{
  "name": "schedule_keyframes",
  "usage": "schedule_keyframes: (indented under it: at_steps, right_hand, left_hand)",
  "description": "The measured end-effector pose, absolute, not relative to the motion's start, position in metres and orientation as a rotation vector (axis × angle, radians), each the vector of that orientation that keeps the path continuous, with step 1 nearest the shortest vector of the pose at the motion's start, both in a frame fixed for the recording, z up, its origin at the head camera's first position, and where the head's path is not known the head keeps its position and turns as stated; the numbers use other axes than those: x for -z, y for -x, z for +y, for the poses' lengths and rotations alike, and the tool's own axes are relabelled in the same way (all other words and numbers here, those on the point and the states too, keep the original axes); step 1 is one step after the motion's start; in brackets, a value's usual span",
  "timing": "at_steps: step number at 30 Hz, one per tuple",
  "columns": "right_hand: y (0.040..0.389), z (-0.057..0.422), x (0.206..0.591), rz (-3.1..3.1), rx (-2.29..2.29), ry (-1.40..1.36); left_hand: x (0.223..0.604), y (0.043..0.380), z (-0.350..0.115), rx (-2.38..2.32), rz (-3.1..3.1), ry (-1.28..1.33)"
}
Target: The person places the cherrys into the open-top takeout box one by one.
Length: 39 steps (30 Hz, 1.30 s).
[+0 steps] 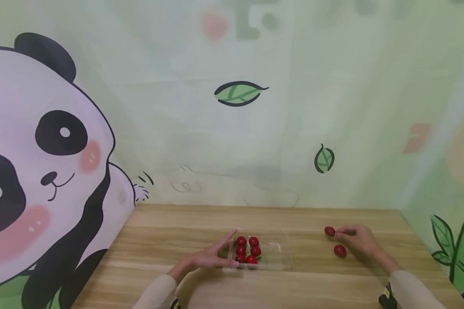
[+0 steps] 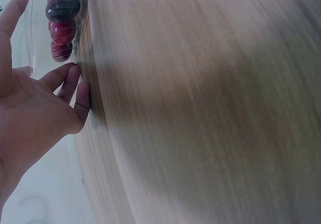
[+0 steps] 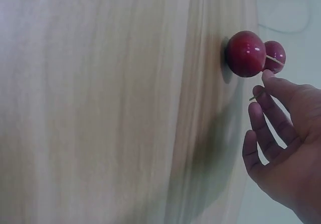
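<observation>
My right hand (image 1: pixel 358 240) pinches a thin stem between thumb and forefinger, with two red cherries hanging or resting close over the wooden table. One cherry (image 1: pixel 330 231) lies at the far side of the fingertips, the other (image 1: pixel 340 251) at the near side. A green stem end (image 3: pixel 257 96) pokes out past the fingers in the right wrist view. My left hand (image 1: pixel 209 257) spreads its thumb and forefinger across the left end of a clear plastic box (image 1: pixel 272 257), touching its edge. Several red cherries (image 1: pixel 254 251) sit in two rows in the box's left part.
The wooden table (image 1: pixel 158 223) runs back to a fabric backdrop (image 1: pixel 170 120) printed with a panda and leaves. Bare tabletop lies between the box and my right hand. Dark bands (image 1: pixel 388 297) circle the wrists near the pale sleeves.
</observation>
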State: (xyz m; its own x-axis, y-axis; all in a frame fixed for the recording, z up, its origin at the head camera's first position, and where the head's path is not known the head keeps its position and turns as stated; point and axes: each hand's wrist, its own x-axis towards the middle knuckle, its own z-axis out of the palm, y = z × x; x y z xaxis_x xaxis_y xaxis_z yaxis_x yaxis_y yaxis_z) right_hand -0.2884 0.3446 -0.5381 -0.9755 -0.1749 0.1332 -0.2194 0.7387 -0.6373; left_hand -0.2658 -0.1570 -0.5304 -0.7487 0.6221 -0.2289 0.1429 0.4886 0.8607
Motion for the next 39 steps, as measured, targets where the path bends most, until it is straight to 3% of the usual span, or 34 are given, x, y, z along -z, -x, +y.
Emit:
schedule_keyframes:
  at_steps: [22, 39]
  right_hand:
    - [0.29, 0.289, 0.482, -2.717, -0.987, -0.489]
    - [0.28, 0.234, 0.49, -2.648, -1.131, -0.733]
  left_hand:
    - [0.525, 0.267, -0.159, -1.237, 2.199, -0.612]
    - [0.531, 0.268, -0.158, -1.229, 2.199, -0.61]
